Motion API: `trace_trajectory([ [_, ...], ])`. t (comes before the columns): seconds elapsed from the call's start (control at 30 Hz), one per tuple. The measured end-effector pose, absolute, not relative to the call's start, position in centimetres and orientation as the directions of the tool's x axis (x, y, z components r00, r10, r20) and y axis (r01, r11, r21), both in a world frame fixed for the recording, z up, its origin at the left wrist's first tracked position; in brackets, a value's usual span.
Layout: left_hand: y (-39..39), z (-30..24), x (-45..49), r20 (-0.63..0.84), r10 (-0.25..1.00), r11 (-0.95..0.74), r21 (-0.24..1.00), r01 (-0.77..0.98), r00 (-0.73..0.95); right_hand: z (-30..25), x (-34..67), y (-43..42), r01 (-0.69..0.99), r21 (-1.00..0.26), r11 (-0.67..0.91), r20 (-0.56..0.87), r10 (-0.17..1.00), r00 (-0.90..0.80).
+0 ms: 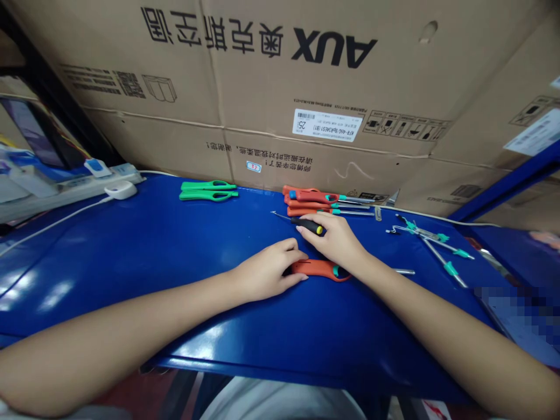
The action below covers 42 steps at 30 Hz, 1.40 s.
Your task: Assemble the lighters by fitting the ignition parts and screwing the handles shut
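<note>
My left hand [266, 269] lies curled on the blue table [153, 256], its fingers closed round the left end of an orange lighter-like tool [321, 269] with a teal trigger. My right hand [335, 238] reaches over that tool and its fingertips rest on a small screwdriver [306, 224] with a black handle and yellow cap. The screwdriver's thin shaft points left. The orange tool's metal tip [403, 271] shows past my right wrist.
Several orange tools [315, 201] lie stacked behind my hands. Green ones [209, 191] lie to the left. Loose metal tubes with teal parts [433, 245] lie at right. A power strip [87, 184] and white cable sit far left. Big cardboard boxes [280, 87] wall the back.
</note>
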<state>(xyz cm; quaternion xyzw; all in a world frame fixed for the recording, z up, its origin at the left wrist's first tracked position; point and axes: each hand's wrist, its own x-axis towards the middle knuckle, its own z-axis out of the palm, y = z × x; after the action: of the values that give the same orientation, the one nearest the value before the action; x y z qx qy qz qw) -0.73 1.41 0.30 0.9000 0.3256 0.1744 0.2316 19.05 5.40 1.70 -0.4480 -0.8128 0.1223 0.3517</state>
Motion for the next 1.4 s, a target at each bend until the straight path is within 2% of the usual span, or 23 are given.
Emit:
trace_trajectory([
  [0.3,1.4,0.2,-0.8,0.17,0.664,-0.687,0.525,0.503,0.728,1.7,19.0,5.5,0.621,-0.532,0.576,0.474,0.81,-0.345],
  [0.57,1.6,-0.1,-0.9,0.191,0.659,-0.685,0.551,0.476,0.728,2.3,18.9,5.4,0.546,-0.663,0.512,0.478,0.851,-0.218],
  [0.77,1.5,-0.1,-0.8,0.226,0.649,-0.684,0.59,0.428,0.726,2.3,19.2,5.7,0.484,-0.771,0.414,0.399,0.906,-0.141],
  [0.87,2.0,-0.1,-0.7,0.283,0.72,-0.626,0.658,0.418,0.633,2.2,19.4,5.6,0.45,-0.815,0.367,0.36,0.927,-0.104],
  [1.0,4.6,0.0,-1.6,0.428,0.87,-0.493,0.728,0.476,0.246,2.2,19.8,5.3,0.358,-0.896,0.263,0.275,0.961,-0.015],
  [1.07,6.2,0.0,-2.4,0.448,0.881,-0.455,0.722,0.52,0.149,2.0,19.8,5.1,0.286,-0.936,0.207,0.228,0.973,0.041],
  [1.2,8.5,-0.3,-4.0,0.459,0.879,-0.435,0.665,0.606,0.127,1.4,19.7,5.0,0.136,-0.985,0.106,0.123,0.985,0.123],
  [1.4,9.1,-0.8,-4.6,0.441,0.875,-0.446,0.581,0.681,0.198,0.7,19.8,5.1,0.013,-1.0,0.018,0.02,0.992,0.122],
])
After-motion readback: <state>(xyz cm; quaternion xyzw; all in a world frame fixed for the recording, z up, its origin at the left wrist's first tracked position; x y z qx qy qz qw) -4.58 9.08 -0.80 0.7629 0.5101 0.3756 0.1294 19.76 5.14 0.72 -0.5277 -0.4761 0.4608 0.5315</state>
